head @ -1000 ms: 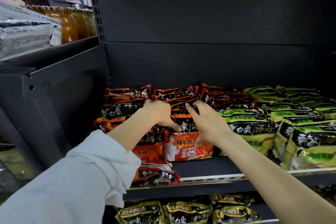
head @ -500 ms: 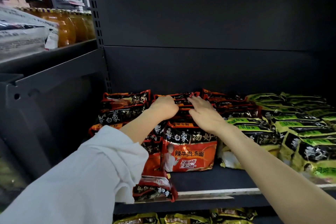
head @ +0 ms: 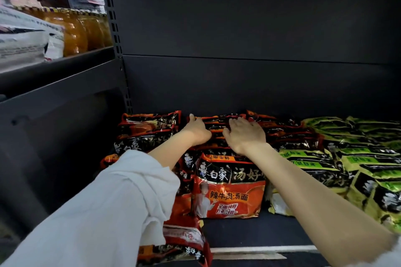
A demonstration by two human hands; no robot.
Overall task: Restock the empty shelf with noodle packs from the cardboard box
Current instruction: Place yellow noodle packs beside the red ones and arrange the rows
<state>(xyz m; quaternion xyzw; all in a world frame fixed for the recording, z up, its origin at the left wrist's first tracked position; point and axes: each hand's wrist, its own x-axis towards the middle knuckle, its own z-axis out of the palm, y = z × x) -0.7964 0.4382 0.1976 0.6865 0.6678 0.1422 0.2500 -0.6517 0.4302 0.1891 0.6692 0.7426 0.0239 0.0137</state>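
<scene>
both hands have moved deeper: i see left hand [head: 197,130] and right hand [head: 244,134] pressing, fingers extended, on the rear red-and-black plastic noodle packs [head: 217,124]; stack seated, restocking continues.

The red noodle packs [head: 227,193] at centre and the green noodle packs [head: 368,171] at right are glossy, crinkled plastic film. The shelf [head: 249,232] and its back panel [head: 238,28] look like matt dark painted metal. The sleeve [head: 104,212], lower left, is soft white cloth. The jars [head: 76,34], upper left, are perhaps clear plastic.
</scene>
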